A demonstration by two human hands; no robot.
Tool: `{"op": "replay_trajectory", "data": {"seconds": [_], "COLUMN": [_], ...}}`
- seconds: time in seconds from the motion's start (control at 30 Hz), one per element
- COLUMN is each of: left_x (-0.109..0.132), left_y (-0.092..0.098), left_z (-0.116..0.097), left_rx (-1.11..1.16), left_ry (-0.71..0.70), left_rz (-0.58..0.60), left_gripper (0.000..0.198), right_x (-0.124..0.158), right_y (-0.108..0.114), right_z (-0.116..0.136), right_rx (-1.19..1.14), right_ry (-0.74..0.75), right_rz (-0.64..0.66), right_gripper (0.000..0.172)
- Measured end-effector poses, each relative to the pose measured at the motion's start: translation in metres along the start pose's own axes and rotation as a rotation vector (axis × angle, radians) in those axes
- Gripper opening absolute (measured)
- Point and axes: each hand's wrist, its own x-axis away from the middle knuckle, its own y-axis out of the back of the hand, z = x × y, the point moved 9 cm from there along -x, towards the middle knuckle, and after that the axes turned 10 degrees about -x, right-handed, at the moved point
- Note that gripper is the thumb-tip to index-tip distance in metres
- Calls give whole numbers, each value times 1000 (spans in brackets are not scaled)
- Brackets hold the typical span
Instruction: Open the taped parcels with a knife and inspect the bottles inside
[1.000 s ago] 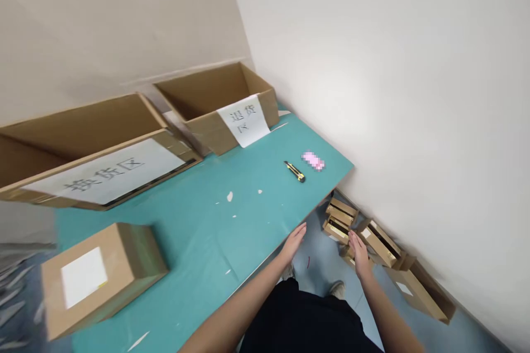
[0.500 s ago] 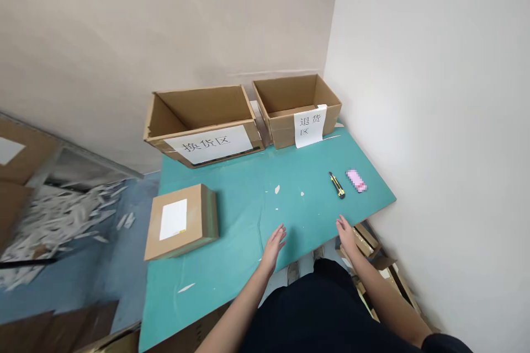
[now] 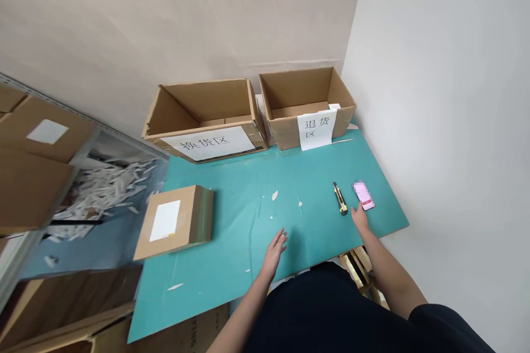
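My right hand (image 3: 360, 219) is at the near edge of a pink-screened phone (image 3: 364, 196), fingertips at its lower left corner and thumb apart. Whether it touches the phone, I cannot tell for sure; the phone lies flat on the table. Just left of that hand lies a black and yellow utility knife (image 3: 340, 198). My left hand (image 3: 275, 253) hovers above the front of the green table (image 3: 232, 265), fingers stretched out, holding nothing. A closed cardboard box (image 3: 186, 215) with a white label sits on the table's left side.
Two open cardboard boxes stand along the back: the left box (image 3: 256, 121) and the right box (image 3: 285, 131), each with a white paper sign. A wall (image 3: 447, 121) borders the right side. Stacked cartons (image 3: 33, 176) and white scraps (image 3: 111, 187) are at left.
My right hand has moved forward and right, from the table's front edge to the phone. My left hand stays nearly in place. The camera view has shifted slightly.
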Motion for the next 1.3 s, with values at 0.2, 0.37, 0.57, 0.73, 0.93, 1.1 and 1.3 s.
{"op": "replay_trajectory", "data": {"seconds": [0.2,0.37,0.57,0.73,0.93,1.1,1.3], "left_x": [5,7,10,13,16,22,29], "left_y": [7,14,28,56,107,168,251], "left_z": [2,3,5,11,18,25,32], "left_rx": [34,64,123,166,260,426,629], "left_ry": [28,46,40,31,4,-11,9], "left_rz": [-41,-83,-157,-201,-296,-459,-682], "left_gripper": [52,53,54,52,50,47,50], "right_x": [-24,-20,12,54,117,163,190], "right_y": [-3,-2,-13,-54,-133,-201,-287], "right_z": [-2,3,26,68,118,160,241], "right_rx": [-10,-37,-28,-85,-249,-277,-225], "right_ry": [-6,44,198,413,490,509,612], "right_rz": [-22,-46,2,144,403,580,725], "right_gripper": [83,77,70,60,46,33,34]}}
